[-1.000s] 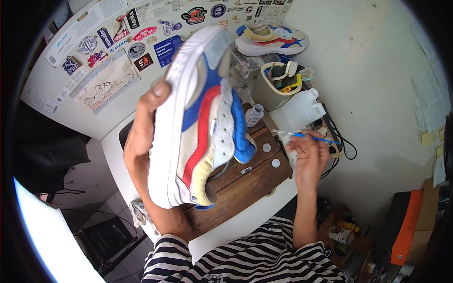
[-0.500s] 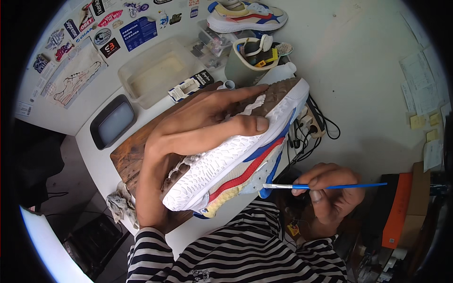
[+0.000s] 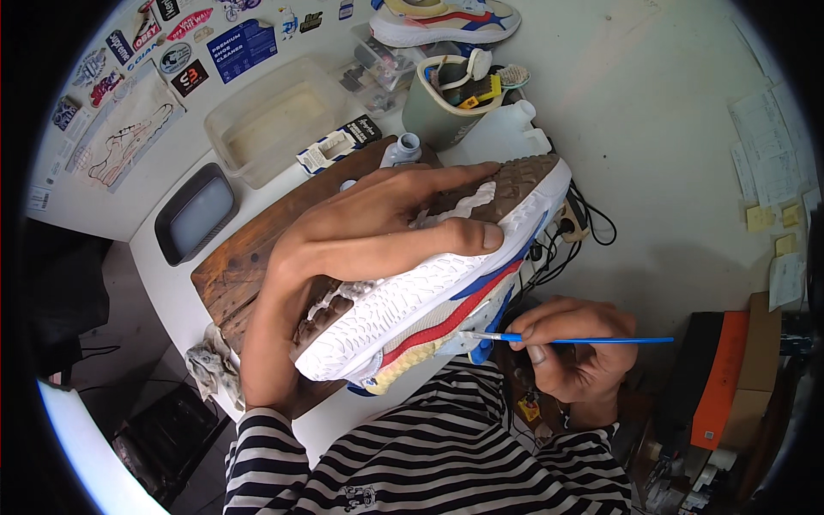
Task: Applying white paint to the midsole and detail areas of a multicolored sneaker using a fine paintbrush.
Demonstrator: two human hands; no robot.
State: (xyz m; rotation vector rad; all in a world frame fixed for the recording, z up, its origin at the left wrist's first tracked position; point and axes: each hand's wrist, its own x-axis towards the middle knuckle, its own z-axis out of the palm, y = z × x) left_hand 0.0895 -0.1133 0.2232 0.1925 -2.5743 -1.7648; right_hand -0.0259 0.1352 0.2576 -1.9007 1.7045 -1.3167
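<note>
My left hand is wrapped round a sneaker, its thumb on the sole's edge and its fingers over the brown and white underside. The shoe lies tilted on its side, showing a white midsole and an upper with red, blue, beige and pale yellow parts. In my right hand is a thin blue paintbrush, held between thumb and fingers. Its pale bristle tip reaches the light grey-blue part of the upper, apparently touching it.
Beyond the shoe are a wooden board, a small open bottle, a clear plastic tub and a dark tray. A bin of brushes and a second sneaker stand farther back. Black cables lie at the right.
My right hand has moved the brush left, its tip shifting farther along the upper. The shoe in my left hand has shifted slightly right. The background sits a little higher and farther left in view.
</note>
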